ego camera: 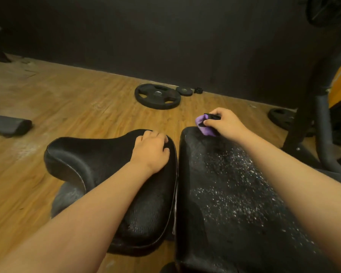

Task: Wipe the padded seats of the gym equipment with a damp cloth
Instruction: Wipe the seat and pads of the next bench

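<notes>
Two black padded pads fill the near view. The curved seat pad lies on the left, and the long bench pad on the right is speckled with pale flecks. My left hand rests on the far end of the seat pad, fingers curled over its edge. My right hand grips a bunched purple cloth and holds it against the far end of the bench pad.
A large black weight plate and a smaller plate lie on the wooden floor by the dark wall. Another plate and a black machine frame stand at the right. A dark pad lies at the left.
</notes>
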`<state>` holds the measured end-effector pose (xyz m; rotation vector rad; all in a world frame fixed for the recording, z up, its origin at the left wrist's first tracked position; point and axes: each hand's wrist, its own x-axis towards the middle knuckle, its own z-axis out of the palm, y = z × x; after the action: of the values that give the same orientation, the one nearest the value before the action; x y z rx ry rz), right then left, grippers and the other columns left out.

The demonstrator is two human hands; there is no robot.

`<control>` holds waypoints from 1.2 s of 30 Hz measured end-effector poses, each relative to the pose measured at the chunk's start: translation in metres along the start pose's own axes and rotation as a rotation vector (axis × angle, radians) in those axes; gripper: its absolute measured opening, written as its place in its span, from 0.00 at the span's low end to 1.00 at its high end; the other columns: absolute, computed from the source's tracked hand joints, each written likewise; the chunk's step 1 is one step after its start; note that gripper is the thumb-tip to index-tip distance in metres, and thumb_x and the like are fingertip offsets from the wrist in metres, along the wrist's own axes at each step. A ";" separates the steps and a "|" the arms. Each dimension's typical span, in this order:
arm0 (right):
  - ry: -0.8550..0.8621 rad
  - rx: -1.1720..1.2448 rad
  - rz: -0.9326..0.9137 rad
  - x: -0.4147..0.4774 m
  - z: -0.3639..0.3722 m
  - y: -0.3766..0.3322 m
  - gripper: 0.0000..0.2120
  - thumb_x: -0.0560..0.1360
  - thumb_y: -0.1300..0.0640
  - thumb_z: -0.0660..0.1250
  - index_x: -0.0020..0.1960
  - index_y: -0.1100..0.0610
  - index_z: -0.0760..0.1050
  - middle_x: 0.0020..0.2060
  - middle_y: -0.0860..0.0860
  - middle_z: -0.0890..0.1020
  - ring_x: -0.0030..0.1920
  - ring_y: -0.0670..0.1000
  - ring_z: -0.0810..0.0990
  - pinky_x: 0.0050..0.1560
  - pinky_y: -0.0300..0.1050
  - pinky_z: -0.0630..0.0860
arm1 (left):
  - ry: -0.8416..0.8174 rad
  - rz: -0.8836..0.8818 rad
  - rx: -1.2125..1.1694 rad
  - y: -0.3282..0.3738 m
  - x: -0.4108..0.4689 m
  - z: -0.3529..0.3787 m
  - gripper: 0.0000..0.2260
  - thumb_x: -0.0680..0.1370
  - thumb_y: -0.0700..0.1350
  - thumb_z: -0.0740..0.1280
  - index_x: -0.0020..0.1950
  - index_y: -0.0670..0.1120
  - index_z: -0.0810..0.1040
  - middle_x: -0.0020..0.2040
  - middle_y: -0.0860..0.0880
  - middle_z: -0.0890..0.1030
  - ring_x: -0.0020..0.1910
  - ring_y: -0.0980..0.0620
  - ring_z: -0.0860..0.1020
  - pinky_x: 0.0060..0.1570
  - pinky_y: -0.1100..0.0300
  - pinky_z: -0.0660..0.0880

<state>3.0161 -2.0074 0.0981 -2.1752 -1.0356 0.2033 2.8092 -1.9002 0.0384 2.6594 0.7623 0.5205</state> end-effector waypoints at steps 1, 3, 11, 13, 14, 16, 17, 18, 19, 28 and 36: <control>-0.022 -0.003 -0.001 0.012 0.002 -0.002 0.08 0.74 0.57 0.69 0.52 0.59 0.77 0.44 0.52 0.80 0.47 0.50 0.77 0.47 0.44 0.71 | -0.008 -0.004 0.004 -0.001 0.007 0.003 0.13 0.80 0.48 0.61 0.64 0.49 0.72 0.63 0.50 0.74 0.66 0.49 0.66 0.66 0.54 0.60; -0.080 0.011 -0.016 0.035 0.010 -0.007 0.09 0.74 0.60 0.68 0.54 0.61 0.77 0.46 0.53 0.80 0.48 0.50 0.77 0.48 0.44 0.71 | -0.014 0.010 0.012 -0.004 0.019 0.011 0.12 0.80 0.48 0.61 0.62 0.49 0.73 0.61 0.50 0.74 0.65 0.49 0.67 0.66 0.53 0.60; -0.493 -0.126 -0.025 0.087 0.043 -0.027 0.13 0.77 0.66 0.58 0.55 0.63 0.79 0.44 0.49 0.81 0.43 0.43 0.78 0.43 0.33 0.74 | 0.180 0.032 -0.128 -0.018 0.027 0.028 0.03 0.77 0.48 0.64 0.50 0.52 0.74 0.48 0.56 0.75 0.53 0.54 0.71 0.58 0.59 0.63; -0.746 -0.195 -0.025 0.090 0.055 -0.027 0.10 0.77 0.65 0.59 0.51 0.66 0.78 0.45 0.53 0.83 0.45 0.47 0.81 0.51 0.39 0.76 | 0.182 0.044 -0.122 -0.018 0.027 0.029 0.03 0.77 0.48 0.63 0.50 0.52 0.73 0.48 0.55 0.74 0.52 0.55 0.71 0.57 0.60 0.62; -0.807 -0.239 -0.037 0.093 0.059 -0.024 0.09 0.77 0.63 0.61 0.49 0.64 0.79 0.47 0.55 0.83 0.48 0.49 0.81 0.56 0.43 0.75 | 0.184 0.049 -0.118 -0.017 0.027 0.029 0.03 0.77 0.48 0.63 0.50 0.52 0.73 0.48 0.55 0.74 0.52 0.55 0.70 0.56 0.61 0.62; -0.815 -0.312 -0.040 0.097 0.057 -0.018 0.07 0.78 0.56 0.64 0.51 0.56 0.80 0.51 0.53 0.83 0.53 0.51 0.80 0.60 0.48 0.73 | 0.184 0.054 -0.110 -0.016 0.027 0.028 0.03 0.77 0.48 0.63 0.50 0.51 0.73 0.48 0.55 0.74 0.52 0.55 0.70 0.56 0.61 0.62; -0.810 -0.310 -0.017 0.099 0.054 -0.014 0.08 0.78 0.52 0.65 0.53 0.53 0.80 0.53 0.52 0.82 0.54 0.51 0.79 0.59 0.48 0.73 | 0.181 0.054 -0.107 -0.017 0.026 0.028 0.03 0.77 0.48 0.63 0.50 0.51 0.73 0.48 0.55 0.74 0.52 0.55 0.70 0.57 0.60 0.62; -0.812 -0.282 0.016 0.099 0.050 -0.011 0.09 0.78 0.50 0.65 0.54 0.51 0.79 0.53 0.52 0.81 0.55 0.52 0.79 0.57 0.47 0.74 | 0.181 0.057 -0.103 -0.017 0.026 0.028 0.04 0.77 0.48 0.63 0.50 0.51 0.73 0.48 0.55 0.74 0.52 0.54 0.70 0.56 0.60 0.62; -0.817 -0.246 0.044 0.100 0.047 -0.008 0.10 0.77 0.49 0.65 0.56 0.50 0.79 0.54 0.52 0.81 0.54 0.52 0.79 0.55 0.46 0.75 | 0.179 0.061 -0.100 -0.017 0.026 0.028 0.03 0.77 0.48 0.63 0.51 0.51 0.73 0.48 0.55 0.74 0.52 0.55 0.70 0.56 0.60 0.62; -0.762 -0.058 0.125 0.098 0.008 0.024 0.11 0.78 0.51 0.64 0.57 0.54 0.78 0.54 0.53 0.81 0.54 0.52 0.80 0.57 0.48 0.76 | 0.144 0.063 -0.080 -0.018 0.025 0.025 0.04 0.78 0.49 0.63 0.51 0.52 0.74 0.48 0.56 0.75 0.53 0.56 0.71 0.56 0.60 0.63; -0.672 -0.094 0.262 0.078 -0.058 0.090 0.12 0.80 0.52 0.61 0.59 0.56 0.76 0.56 0.56 0.80 0.53 0.52 0.78 0.54 0.46 0.74 | 0.104 0.026 -0.055 -0.017 0.026 0.024 0.03 0.77 0.50 0.64 0.49 0.55 0.71 0.50 0.56 0.75 0.53 0.56 0.70 0.57 0.60 0.62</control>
<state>3.1481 -2.0195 0.0934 -2.3785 -1.1109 1.0822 2.8327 -1.8769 0.0169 2.6117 0.7327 0.6817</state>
